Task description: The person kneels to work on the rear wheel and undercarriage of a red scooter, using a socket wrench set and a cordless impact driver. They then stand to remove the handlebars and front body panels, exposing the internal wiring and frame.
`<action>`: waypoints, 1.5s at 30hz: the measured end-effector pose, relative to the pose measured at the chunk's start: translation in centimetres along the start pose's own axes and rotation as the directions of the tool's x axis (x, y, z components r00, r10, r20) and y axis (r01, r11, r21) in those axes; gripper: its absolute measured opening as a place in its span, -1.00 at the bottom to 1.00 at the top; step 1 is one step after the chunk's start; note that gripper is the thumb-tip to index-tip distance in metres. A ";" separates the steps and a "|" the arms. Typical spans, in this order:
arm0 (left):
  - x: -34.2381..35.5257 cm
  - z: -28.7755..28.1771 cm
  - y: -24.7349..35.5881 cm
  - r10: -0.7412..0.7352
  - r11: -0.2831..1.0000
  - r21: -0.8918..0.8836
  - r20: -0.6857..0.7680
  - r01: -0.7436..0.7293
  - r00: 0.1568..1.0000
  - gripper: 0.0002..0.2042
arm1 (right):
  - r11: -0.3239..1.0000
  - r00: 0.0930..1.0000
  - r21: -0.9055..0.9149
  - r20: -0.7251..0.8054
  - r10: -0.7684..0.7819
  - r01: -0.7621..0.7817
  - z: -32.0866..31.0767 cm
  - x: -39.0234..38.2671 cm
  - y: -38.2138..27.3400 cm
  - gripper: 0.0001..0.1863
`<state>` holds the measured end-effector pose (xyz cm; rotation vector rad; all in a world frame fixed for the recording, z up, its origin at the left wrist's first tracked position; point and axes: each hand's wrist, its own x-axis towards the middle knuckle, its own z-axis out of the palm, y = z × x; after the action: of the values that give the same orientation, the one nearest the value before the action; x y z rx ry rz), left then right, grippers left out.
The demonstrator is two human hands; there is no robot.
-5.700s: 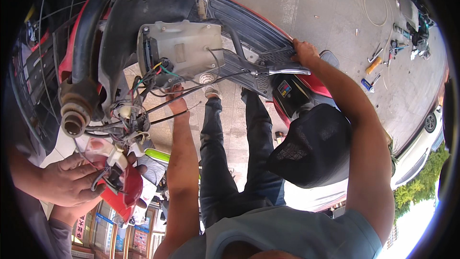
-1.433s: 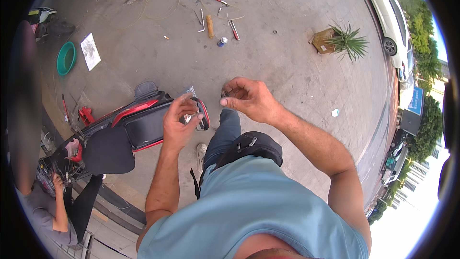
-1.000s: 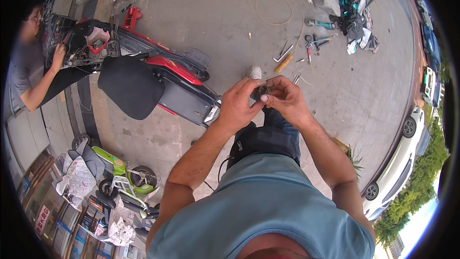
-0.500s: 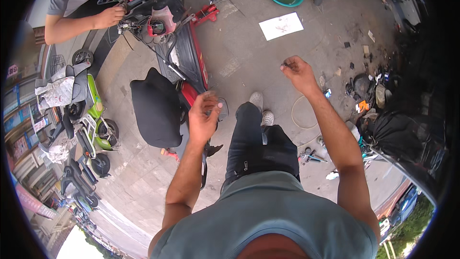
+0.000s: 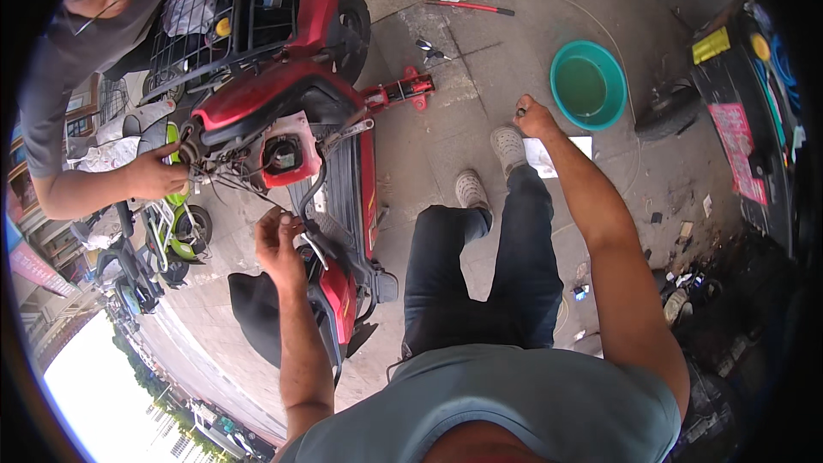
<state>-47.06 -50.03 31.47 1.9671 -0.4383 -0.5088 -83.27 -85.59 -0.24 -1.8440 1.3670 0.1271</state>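
Observation:
Before me on the left stands a red electric scooter (image 5: 343,291), its front cover opened around a red-edged housing (image 5: 287,159) with loose cables about it. My left hand (image 5: 279,244) is over the scooter beside the handlebar, fingers curled together; what they pinch, if anything, is too small to make out. My right hand (image 5: 538,120) reaches forward, closed on a small dark piece (image 5: 520,111) at the fingertips; its kind cannot be told. Across the scooter, another person's hand (image 5: 159,173) rests at the handlebar end among the cables.
A green basin (image 5: 588,86) of murky water stands beyond my right hand, near a white sheet (image 5: 561,154) on the paving. A red jack (image 5: 403,90) is beside the scooter. Farther off are a red-handled bar (image 5: 471,7), a tyre (image 5: 667,111) and a black case (image 5: 741,137).
My view has swung forward and left, and I have stepped toward the scooter's front. My left hand has moved up to the handlebar area; my right hand still holds the small piece.

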 end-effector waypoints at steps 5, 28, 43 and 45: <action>6.9 3.0 0.0 0.197 0.979 0.016 -0.365 -0.205 0.910 -0.69 | 0.962 0.994 -0.268 0.076 0.080 -0.057 4.4 19.0 1.5 -0.65; 14.9 6.0 0.9 0.144 0.817 -0.226 -0.810 -0.530 0.568 -0.62 | 0.712 0.914 -0.594 0.108 -0.390 0.374 11.5 56.9 -0.1 -0.54; 19.8 1.9 -0.3 0.143 0.772 -0.313 -0.763 -0.553 0.631 -0.59 | 0.746 0.930 -0.568 0.107 -0.352 0.348 11.3 57.5 2.1 -0.61; 18.9 1.5 1.4 0.179 0.804 -0.266 -0.744 -0.531 0.644 -0.62 | 0.836 0.925 -0.405 0.081 -0.371 0.371 11.5 50.1 -0.1 -0.60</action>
<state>-32.06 -61.39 29.07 1.3876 -0.1905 0.3865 -58.57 -115.81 -33.77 -2.4350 1.0026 0.2276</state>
